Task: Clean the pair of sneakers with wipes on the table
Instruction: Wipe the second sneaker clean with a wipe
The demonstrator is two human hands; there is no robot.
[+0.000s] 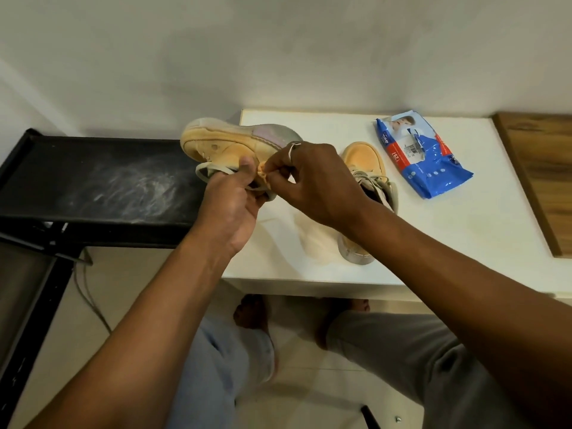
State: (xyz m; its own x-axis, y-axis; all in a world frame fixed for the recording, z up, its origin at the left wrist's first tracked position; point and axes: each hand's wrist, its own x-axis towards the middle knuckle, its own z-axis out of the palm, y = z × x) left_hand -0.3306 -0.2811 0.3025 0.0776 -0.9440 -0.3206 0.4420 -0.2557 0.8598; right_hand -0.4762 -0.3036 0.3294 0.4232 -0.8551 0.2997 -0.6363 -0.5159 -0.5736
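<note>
There are two sneakers. The first sneaker (229,142) is up in the air, tipped on its side with its pale sole turned to the wall, above the left edge of the tabletop (464,236). The left hand (230,209) holds it from below, and its fingers (246,170) are curled round the lace part. The second sneaker (366,167) stands on the tabletop, just right of the hands, partly hidden by the right arm.

The right hand (318,184) has one ring (292,149). Its fingertips pinch a small, crumpled, orange-stained wipe (263,174) against the first sneaker.

There is one pack of wipes (424,154). It is blue, red and white, and lies flat on the tabletop near the second sneaker, not touching it. A pale patch (312,239) lies on the tabletop under the right arm; it may be another wipe, but it is too blurry to tell.

The tabletop is white. One wooden board (535,181) sits at its right side. One black shelf (93,181) with dusty white smears stands at its left. The wall (278,51) behind is white. Below are a pale floor (133,289), one thin cable (88,292) and two bare feet (250,311).
</note>
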